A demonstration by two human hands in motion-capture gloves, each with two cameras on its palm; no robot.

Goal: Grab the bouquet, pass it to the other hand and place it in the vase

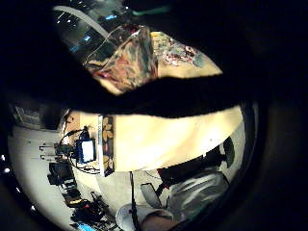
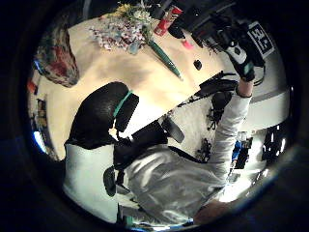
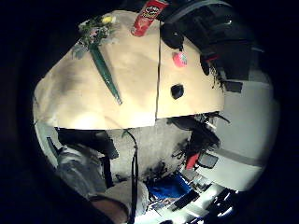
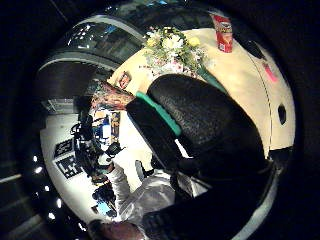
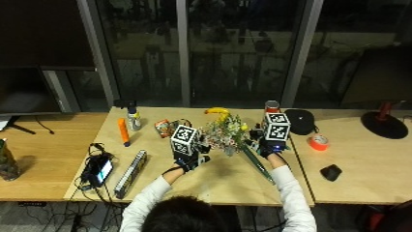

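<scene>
While the bouquet lies at frame centre on the table, my left hand and right hand flank it, holding nothing. Finger spread: cannot tell. Blooms look light and fragile, so I judge the stiff green stem wrap the grip point.

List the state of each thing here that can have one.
bouquet, lying on the table, held by neither hand
vase, no bouquet in it
left hand, open, holding nothing
right hand, open, holding nothing
chips can, upright
</scene>
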